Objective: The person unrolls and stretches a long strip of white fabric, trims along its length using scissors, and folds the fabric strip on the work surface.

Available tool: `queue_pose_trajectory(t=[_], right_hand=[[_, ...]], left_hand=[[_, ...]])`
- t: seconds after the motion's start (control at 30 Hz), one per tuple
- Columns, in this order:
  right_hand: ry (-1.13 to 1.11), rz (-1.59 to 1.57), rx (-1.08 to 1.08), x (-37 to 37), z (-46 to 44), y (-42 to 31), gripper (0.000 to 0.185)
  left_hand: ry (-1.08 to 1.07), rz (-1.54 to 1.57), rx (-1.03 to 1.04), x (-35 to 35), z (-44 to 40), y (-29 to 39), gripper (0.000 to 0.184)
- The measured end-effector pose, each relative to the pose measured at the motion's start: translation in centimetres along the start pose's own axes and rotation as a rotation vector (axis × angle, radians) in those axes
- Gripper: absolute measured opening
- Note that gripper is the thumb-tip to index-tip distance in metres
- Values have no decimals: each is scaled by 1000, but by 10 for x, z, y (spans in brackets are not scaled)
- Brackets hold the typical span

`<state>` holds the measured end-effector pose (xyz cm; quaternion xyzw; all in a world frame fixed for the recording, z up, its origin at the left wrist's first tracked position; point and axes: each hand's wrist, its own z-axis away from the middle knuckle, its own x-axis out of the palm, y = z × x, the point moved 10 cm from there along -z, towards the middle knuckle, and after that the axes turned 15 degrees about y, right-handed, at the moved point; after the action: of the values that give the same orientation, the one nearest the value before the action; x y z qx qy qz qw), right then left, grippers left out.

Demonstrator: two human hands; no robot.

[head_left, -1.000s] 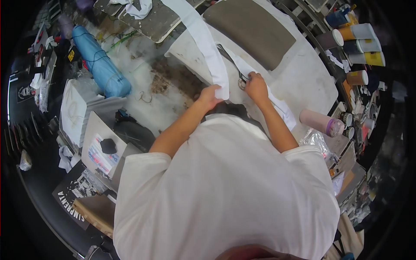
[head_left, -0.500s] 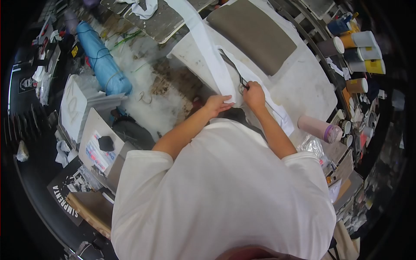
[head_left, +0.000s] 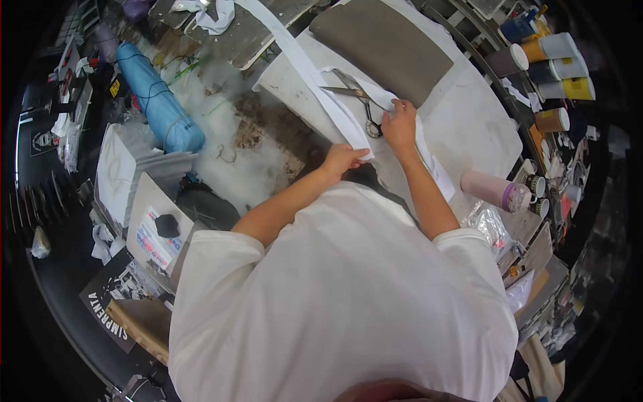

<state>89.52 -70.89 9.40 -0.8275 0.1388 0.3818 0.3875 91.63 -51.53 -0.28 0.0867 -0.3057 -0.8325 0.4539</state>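
My left hand pinches the near end of a long white fabric strip, which runs up and away to the left over the table. My right hand is closed on the handle of large scissors. The blades stand apart, and one reaches to the strip's right edge. Another white strip lies to the right, passing beneath or behind my right hand. Both strips are over the white-covered table.
A grey-brown pad lies on the table's far part. At right are a pink bottle, crinkled clear plastic and stacked cups. A blue wrapped roll and a white box stand at left.
The scissors have opened and swung towards the left strip. My right hand has risen slightly. The strip's held end has shifted a little to the right with my left hand.
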Motion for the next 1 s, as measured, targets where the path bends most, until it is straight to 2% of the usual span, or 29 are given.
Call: queue_pose_trajectory(t=[0.03,0.1,0.13,0.2,0.27,0.33,0.37,0.4,0.43,0.47,0.53,0.57,0.63,0.67,0.73,0.8,0.83,0.87,0.9,0.93,1.0], right_hand=[[2,-5,-3,6,-6,-12,37],[-224,-209,79,36,-3,-35,35],[-238,-208,79,37,0,-45,35],[-732,-33,-16,78,28,-69,34],[-696,18,-17,76,42,-79,36],[-673,28,13,85,55,-73,34],[-644,11,33,87,57,-66,32],[-601,9,45,82,52,-68,28],[-562,6,62,77,50,-70,25],[-561,6,58,79,54,-71,25],[-475,58,13,81,52,-69,22],[-511,70,33,84,52,-69,21],[-571,101,109,89,52,-64,19],[-592,115,166,92,50,-60,19],[-689,134,260,93,49,-56,18],[-696,109,378,93,45,-51,20],[-700,121,380,92,44,-61,20],[-595,129,334,87,35,-76,22],[-493,132,290,81,30,-89,25],[-503,133,301,85,42,-82,25],[-441,190,162,93,54,-72,31]], left_hand=[[9,-24,2,-1,2,-1,24],[16,-59,2,-5,-4,-10,23],[21,-51,-8,-8,-6,-23,23],[4,-236,24,-10,-10,-35,22],[-107,-264,67,-4,-1,-29,27],[-347,-840,286,-7,19,14,31],[-427,-748,224,-24,7,21,33],[-348,-682,190,-54,-9,50,31],[-272,-438,191,-91,-34,88,30],[-77,-289,236,-143,-69,130,26],[456,-446,632,-268,-124,233,31],[726,-280,585,-326,-138,267,40],[990,-490,720,-401,-156,343,55],[990,-478,736,-410,-168,367,55],[1330,-549,733,-440,-169,412,66],[1281,-537,671,-444,-195,437,66],[1172,-687,790,-429,-209,450,58],[1053,-837,903,-413,-220,459,51],[993,-765,980,-415,-236,466,34],[987,-776,969,-424,-240,480,34],[769,-1220,980,-437,-260,525,22]])
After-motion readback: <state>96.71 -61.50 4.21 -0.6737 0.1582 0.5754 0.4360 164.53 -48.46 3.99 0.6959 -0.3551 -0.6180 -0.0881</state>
